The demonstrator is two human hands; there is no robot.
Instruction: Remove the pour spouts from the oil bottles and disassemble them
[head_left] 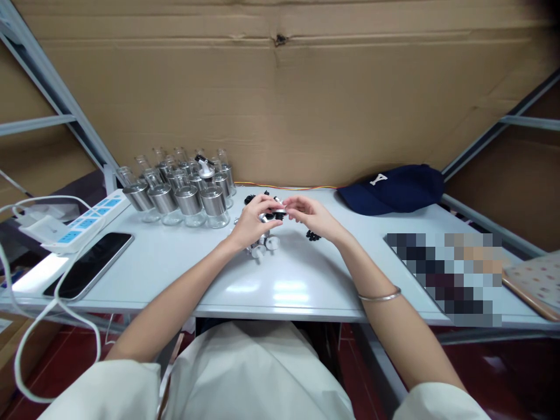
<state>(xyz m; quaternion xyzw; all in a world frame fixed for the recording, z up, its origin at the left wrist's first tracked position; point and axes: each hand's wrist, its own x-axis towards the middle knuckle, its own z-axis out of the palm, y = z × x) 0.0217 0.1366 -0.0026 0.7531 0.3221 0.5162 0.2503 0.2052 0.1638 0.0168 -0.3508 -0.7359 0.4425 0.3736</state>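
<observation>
Above the middle of the table, my left hand (256, 220) pinches a small white and black pourer top (280, 214), its fingers partly covering it. My right hand (311, 214) meets it from the other side, fingertips closed together at the same piece. Just below the left hand lie several white and silvery pourer parts (265, 245). A cluster of small black pieces (313, 235) sits beneath the right wrist, and more black parts (249, 199) show behind the left fingers. To the left stand several glass bottles (189, 201) with metal sleeves; one carries a white and black pourer (205, 166).
A white power strip (90, 220) with looping cables and a dark-screened tablet (90, 265) lie at the left. On the right are a navy cap (394, 189), a pixelated flat object (446, 280) and a patterned case (536, 283). Cardboard (280, 105) walls the back.
</observation>
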